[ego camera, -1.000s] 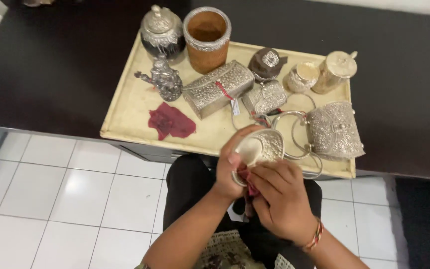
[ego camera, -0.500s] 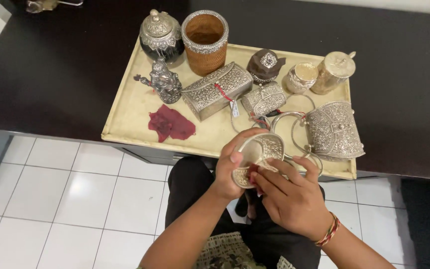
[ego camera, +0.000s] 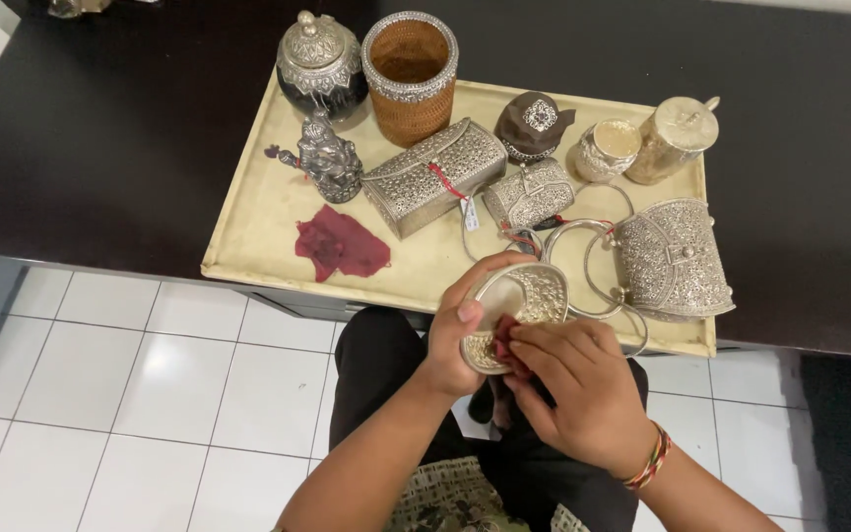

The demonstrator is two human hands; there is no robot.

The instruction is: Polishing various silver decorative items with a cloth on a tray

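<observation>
My left hand grips a small engraved silver dish by its rim, just in front of the tray's near edge. My right hand presses a dark red cloth against the dish's lower face, fingers closed on the cloth. A second dark red cloth lies loose on the cream tray, left of both hands. The dish partly hides behind my fingers.
The tray sits on a dark table and carries a lidded silver jar, a woven cup, a silver figurine, two silver boxes, a brown lidded pot, a silver purse and bangles. White floor tiles lie below.
The right hand has slid the red cloth from the dish's lower edge across its face. The left hand has turned the dish slightly. Tray items have not moved.
</observation>
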